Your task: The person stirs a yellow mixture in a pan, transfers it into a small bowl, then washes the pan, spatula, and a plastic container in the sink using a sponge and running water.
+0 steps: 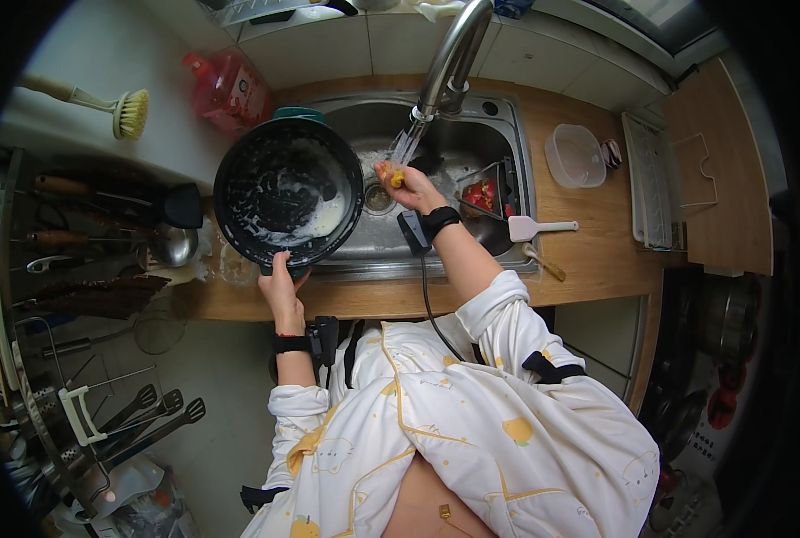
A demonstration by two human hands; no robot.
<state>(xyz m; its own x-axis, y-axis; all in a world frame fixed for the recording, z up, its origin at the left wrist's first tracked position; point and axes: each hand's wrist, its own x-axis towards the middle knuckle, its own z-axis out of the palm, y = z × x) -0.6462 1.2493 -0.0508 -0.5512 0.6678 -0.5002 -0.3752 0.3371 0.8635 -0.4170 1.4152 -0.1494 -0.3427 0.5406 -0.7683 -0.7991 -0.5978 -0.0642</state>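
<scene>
My left hand (283,292) grips the near handle of a black pot (272,195), thumb on the rim. White suds streak the pot's inside, and it rests or is held over the left part of the steel sink (366,252); which one I cannot tell. Water runs from the chrome faucet (425,111) onto my right hand (413,188). Held in its fingers is a small yellow scrubbing pad (396,177), partly hidden by the fingers and water. Below that hand lies the sink drain (378,197).
A wire caddy holding a red item (479,196) sits at the sink's right. Beside it lie a pale spatula-shaped tool (524,228) and a small brush (544,263). A clear plastic tub (575,156) stands farther right. A red bottle (228,91) stands behind the pot; utensils hang left.
</scene>
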